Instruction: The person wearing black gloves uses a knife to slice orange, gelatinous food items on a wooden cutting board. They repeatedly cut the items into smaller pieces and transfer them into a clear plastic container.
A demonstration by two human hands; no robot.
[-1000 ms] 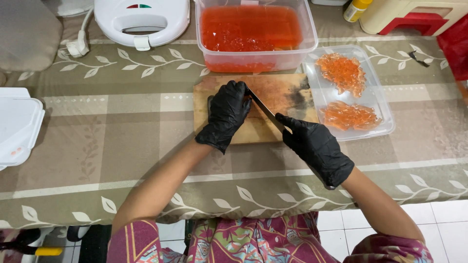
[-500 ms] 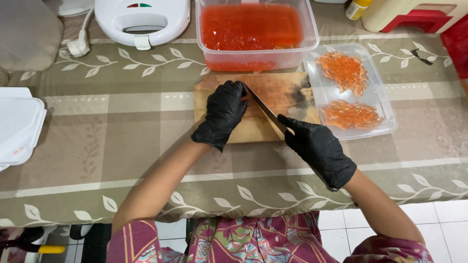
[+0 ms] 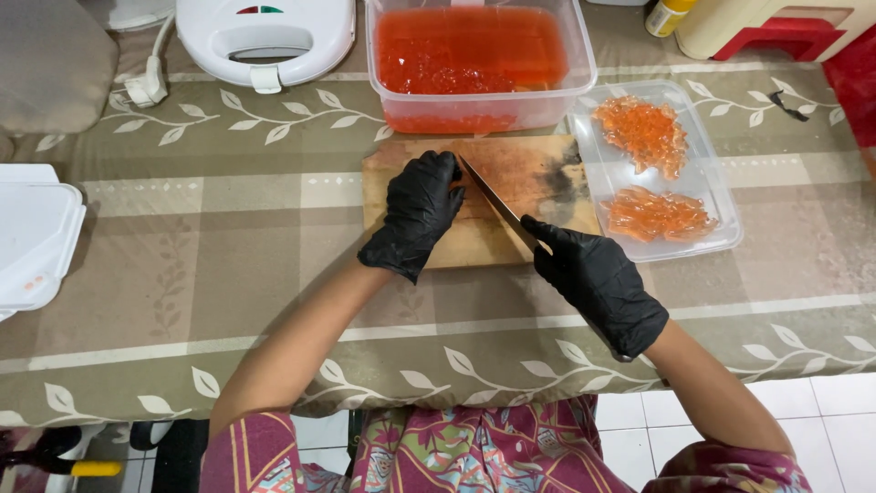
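Near the centre of the frame the right hand (image 3: 598, 283), in a black glove, is closed around the handle of a knife (image 3: 497, 203) whose blade slants up-left across a wooden cutting board (image 3: 538, 173). The gloved left hand (image 3: 418, 212) presses curled fingers down on the board beside the blade; what lies under them is hidden. Just right of the board a clear tray (image 3: 716, 205) holds two heaps of orange jelly pieces (image 3: 643, 135), and above it stands a clear tub of red jelly (image 3: 470, 55).

board (image 3: 511, 196): wood, matt, stained dark | knife (image 3: 497, 203): metal blade, smooth | gloves (image 3: 418, 215): black, slight sheen | tray (image 3: 721, 205): clear glossy plastic | desk (image 3: 228, 246): patterned cloth, matt
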